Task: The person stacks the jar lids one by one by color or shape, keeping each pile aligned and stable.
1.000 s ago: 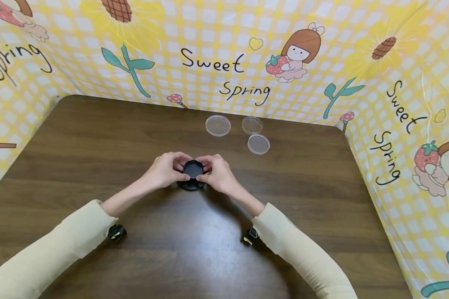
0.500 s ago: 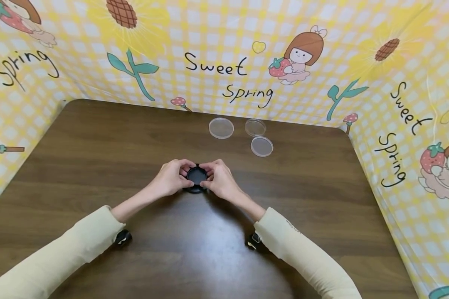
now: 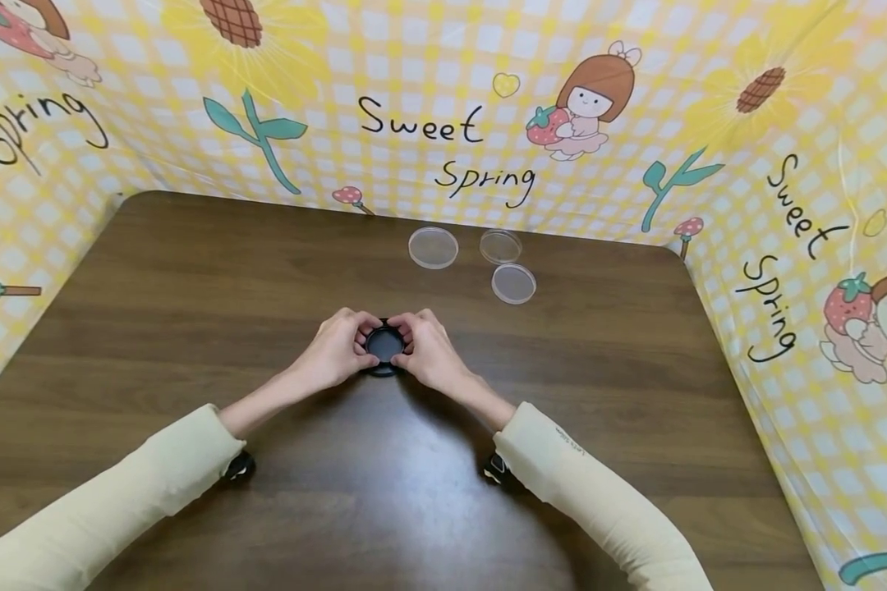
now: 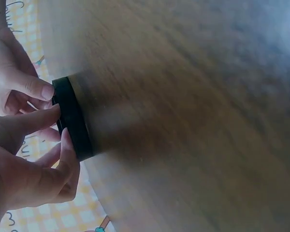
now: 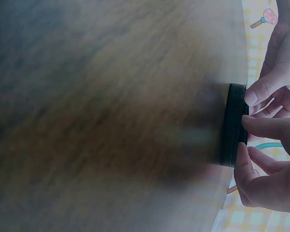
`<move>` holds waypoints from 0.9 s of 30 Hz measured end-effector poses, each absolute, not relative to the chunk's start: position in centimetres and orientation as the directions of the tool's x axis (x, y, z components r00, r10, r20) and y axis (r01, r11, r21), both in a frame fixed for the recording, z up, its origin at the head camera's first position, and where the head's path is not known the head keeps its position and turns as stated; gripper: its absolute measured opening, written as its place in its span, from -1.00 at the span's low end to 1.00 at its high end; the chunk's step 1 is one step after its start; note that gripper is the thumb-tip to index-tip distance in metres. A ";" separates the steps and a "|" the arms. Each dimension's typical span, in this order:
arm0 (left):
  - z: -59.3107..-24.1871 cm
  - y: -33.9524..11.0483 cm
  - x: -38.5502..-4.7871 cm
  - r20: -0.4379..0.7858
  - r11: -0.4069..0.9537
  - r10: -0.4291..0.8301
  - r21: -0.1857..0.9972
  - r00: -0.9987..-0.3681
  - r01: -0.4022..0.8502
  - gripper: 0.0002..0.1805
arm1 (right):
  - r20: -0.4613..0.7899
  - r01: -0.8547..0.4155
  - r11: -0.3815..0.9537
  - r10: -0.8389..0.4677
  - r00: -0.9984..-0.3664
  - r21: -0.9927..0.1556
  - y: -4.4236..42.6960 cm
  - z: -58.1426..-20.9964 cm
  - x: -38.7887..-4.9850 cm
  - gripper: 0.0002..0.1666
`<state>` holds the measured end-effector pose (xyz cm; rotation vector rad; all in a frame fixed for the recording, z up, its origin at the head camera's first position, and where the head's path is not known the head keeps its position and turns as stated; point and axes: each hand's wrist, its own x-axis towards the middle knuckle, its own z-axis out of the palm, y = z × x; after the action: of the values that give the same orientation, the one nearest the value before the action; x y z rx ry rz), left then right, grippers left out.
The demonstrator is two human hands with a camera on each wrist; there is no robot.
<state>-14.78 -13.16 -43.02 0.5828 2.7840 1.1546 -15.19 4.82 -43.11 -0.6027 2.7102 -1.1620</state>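
Both hands meet over a small black round dish-shaped piece (image 3: 385, 346) with a raised rim. My left hand (image 3: 337, 348) pinches its left side between thumb and fingers, and my right hand (image 3: 430, 350) pinches the right side likewise. Beneath it lies a wider black round base (image 3: 384, 372), whose near edge shows in the head view. From the side, the left wrist view shows the base (image 4: 73, 121) as a low dark cylinder on the table, fingertips at its top edge. How the two pieces meet is hidden by fingers.
Three clear round shallow dishes or lids (image 3: 433, 248) lie toward the back of the brown wooden table (image 3: 192, 279), two of them close together on the right. A yellow checked cloth (image 3: 414, 66) stands as a wall around the back and sides.
The small black piece has come down and toward me, so it now sits more centred over the base, less of which shows in front. The head view has shifted slightly.
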 end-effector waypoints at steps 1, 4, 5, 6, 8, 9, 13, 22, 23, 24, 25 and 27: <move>-43.1 -13.2 -14.7 0.087 0.649 0.368 0.689 -0.926 0.323 -0.52 | 0.035 -0.310 0.627 -0.410 -0.911 -0.714 4.7 -43.1 -15.2 -0.43; -43.3 -13.3 -14.6 0.115 0.663 0.372 0.661 -0.921 0.351 -0.53 | 0.025 -0.305 0.649 -0.402 -0.915 -0.697 4.6 -43.1 -15.0 -0.44; -43.3 -13.2 -14.6 0.125 0.668 0.376 0.651 -0.918 0.362 -0.54 | 0.022 -0.303 0.659 -0.399 -0.917 -0.688 4.5 -43.1 -15.0 -0.43; -43.3 -13.2 -14.6 0.130 0.671 0.379 0.643 -0.916 0.369 -0.54 | 0.021 -0.302 0.667 -0.395 -0.918 -0.681 4.5 -43.1 -14.9 -0.43; -43.2 -13.1 -14.5 0.131 0.677 0.382 0.634 -0.915 0.374 -0.54 | 0.019 -0.302 0.678 -0.391 -0.920 -0.671 4.5 -43.0 -14.9 -0.43; -43.1 -13.0 -14.5 0.130 0.679 0.384 0.631 -0.914 0.375 -0.55 | 0.019 -0.304 0.683 -0.391 -0.920 -0.665 4.5 -43.0 -14.9 -0.42; -43.1 -13.0 -14.5 0.128 0.685 0.384 0.624 -0.915 0.375 -0.55 | 0.018 -0.319 0.695 -0.403 -0.915 -0.645 4.6 -42.9 -15.0 -0.42; -43.5 -13.2 -14.5 0.159 0.656 0.382 0.647 -0.911 0.388 -0.50 | 0.024 -0.348 0.705 -0.426 -0.904 -0.618 4.6 -43.0 -15.1 -0.41; -43.5 -13.2 -14.5 0.161 0.650 0.379 0.655 -0.911 0.386 -0.49 | 0.024 -0.347 0.704 -0.425 -0.905 -0.620 4.6 -43.0 -15.1 -0.40; -43.6 -13.2 -14.5 0.161 0.645 0.374 0.662 -0.913 0.381 -0.48 | 0.024 -0.346 0.703 -0.425 -0.905 -0.621 4.6 -43.0 -15.1 -0.39; -43.6 -13.3 -14.5 0.160 0.639 0.370 0.672 -0.915 0.375 -0.47 | 0.023 -0.343 0.702 -0.423 -0.906 -0.624 4.6 -43.1 -15.1 -0.38; -43.7 -13.3 -14.5 0.154 0.625 0.359 0.693 -0.921 0.360 -0.47 | 0.019 -0.336 0.696 -0.420 -0.907 -0.635 4.7 -43.1 -15.2 -0.36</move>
<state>-14.53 -13.30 -43.69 0.6260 2.8330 1.2075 -15.18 4.65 -43.08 -0.6216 2.7746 -0.9999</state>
